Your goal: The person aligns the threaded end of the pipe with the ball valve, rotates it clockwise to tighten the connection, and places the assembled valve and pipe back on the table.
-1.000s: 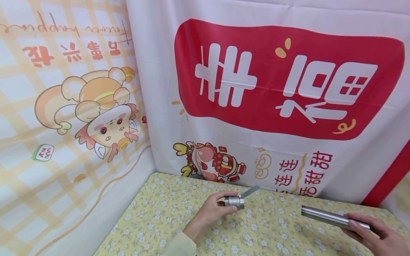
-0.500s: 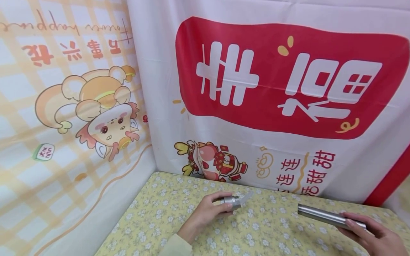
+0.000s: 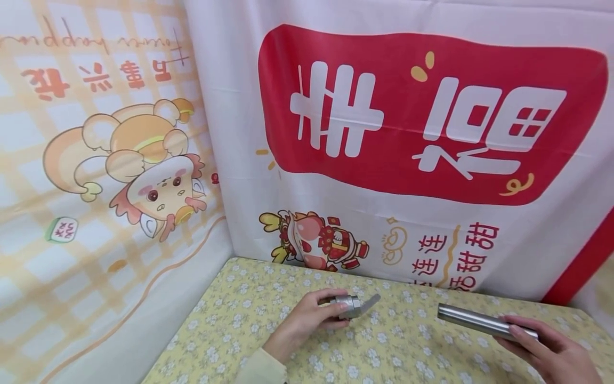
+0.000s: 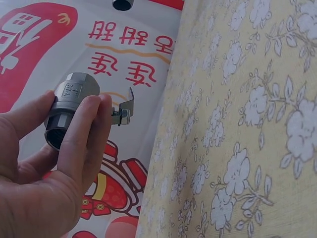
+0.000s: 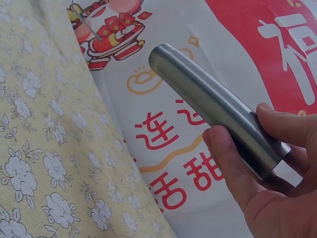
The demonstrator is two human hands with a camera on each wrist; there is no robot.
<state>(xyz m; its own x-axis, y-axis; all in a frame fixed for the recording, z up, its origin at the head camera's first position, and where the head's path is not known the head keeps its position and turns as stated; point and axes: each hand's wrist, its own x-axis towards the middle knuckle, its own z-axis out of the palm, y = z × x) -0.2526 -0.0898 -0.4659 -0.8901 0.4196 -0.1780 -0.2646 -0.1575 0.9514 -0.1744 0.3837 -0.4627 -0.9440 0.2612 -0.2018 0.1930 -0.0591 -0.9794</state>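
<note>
My left hand (image 3: pixel 307 319) grips a metal ball valve (image 3: pixel 349 307) between thumb and fingers above the table. In the left wrist view the valve (image 4: pixel 71 104) shows a hexagonal end, raised lettering and an open threaded bore; its bent lever handle (image 4: pixel 127 108) sticks out past the fingers. At the right, my right hand (image 3: pixel 547 341) holds a steel pipe (image 3: pixel 479 321) near one end. The pipe's far end points left toward the valve, with a gap between them. Threads (image 5: pixel 161 55) show at that far end in the right wrist view.
Below both hands lies a table (image 3: pixel 230 320) with a yellow floral cloth. A white and red printed cloth (image 3: pixel 230 133) hangs behind it, and a checked cartoon cloth (image 3: pixel 29 176) hangs along the left.
The left hand has shifted slightly left and turned the valve, so its lever points a little lower. The right hand has brought the pipe slightly left, narrowing the gap.
</note>
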